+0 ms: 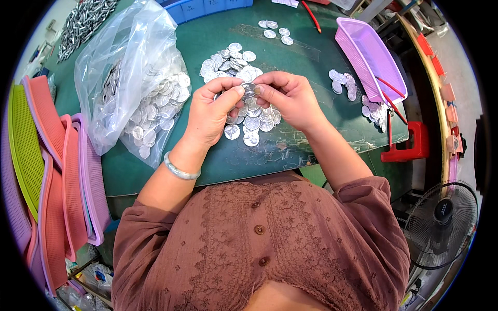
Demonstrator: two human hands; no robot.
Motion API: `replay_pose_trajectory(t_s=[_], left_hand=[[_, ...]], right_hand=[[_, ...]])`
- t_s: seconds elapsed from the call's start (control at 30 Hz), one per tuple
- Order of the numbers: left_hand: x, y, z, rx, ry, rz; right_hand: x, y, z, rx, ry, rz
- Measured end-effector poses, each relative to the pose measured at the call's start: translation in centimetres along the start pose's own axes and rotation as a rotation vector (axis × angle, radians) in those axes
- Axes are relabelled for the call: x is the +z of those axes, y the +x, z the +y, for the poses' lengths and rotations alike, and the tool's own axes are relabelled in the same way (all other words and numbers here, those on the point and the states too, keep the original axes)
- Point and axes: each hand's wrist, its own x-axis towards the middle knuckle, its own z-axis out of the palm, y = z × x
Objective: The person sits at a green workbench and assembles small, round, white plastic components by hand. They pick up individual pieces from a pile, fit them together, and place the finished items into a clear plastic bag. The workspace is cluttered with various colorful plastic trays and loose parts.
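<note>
A round silver medallion (pixel 249 90) is held up between my two hands over the table. On its left edge, my left hand (pixel 213 108) pinches it with thumb and forefinger; other silver rounds show partly behind these fingers. My right hand (pixel 291 98) is closed on the opposite edge, thumb in front. Beneath and just beyond the hands lies a loose heap of similar medallions (pixel 251 123), partly hidden by my fingers. Left of my left hand, a clear plastic bag (pixel 124 36) lies open with many more medallions (pixel 155 106) spilling from its mouth.
Small medallion groups lie at the back (pixel 270 33) and right (pixel 342 83) of the green table (pixel 306 150). A purple basket (pixel 371 57) tilts near red-handled tools (pixel 391 101). Stacked coloured baskets (pixel 67 181) stand left; a fan (pixel 441 223) is lower right. A blue bin (pixel 207 9) sits behind.
</note>
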Motion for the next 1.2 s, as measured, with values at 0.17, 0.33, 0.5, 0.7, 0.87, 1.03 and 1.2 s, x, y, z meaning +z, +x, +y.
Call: replay_pose_trajectory(t_s=[0.17, 0.33, 0.5, 0.7, 0.87, 1.03, 1.2], left_hand=[[-0.2, 0.0, -0.2, 0.062, -0.014, -0.052], [-0.1, 0.1, -0.3, 0.070, -0.011, -0.052], [-0.2, 0.2, -0.5, -0.012, -0.051, -0.021], [-0.1, 0.2, 0.2, -0.153, -0.155, -0.063], [-0.2, 0.4, 0.1, -0.226, -0.198, -0.059], [-0.5, 0.5, -0.2, -0.235, -0.197, -0.082], [-0.4, 0.3, -0.2, -0.228, -0.161, -0.103]], right_hand=[[0.3, -0.3, -0.1, -0.212, -0.241, 0.082], [0.1, -0.2, 0.0, -0.371, -0.376, 0.085], [-0.9, -0.1, -0.6, -0.145, -0.273, 0.075], [-5.5, 0.8, 1.5, -0.157, -0.844, 0.113], [-5.7, 0.9, 1.8, -0.094, -1.001, 0.003], [-5.5, 1.3, 2.5, -0.110, -1.007, 0.033], [-5.3, 2.1, 2.2, 0.104, -0.894, -0.020]])
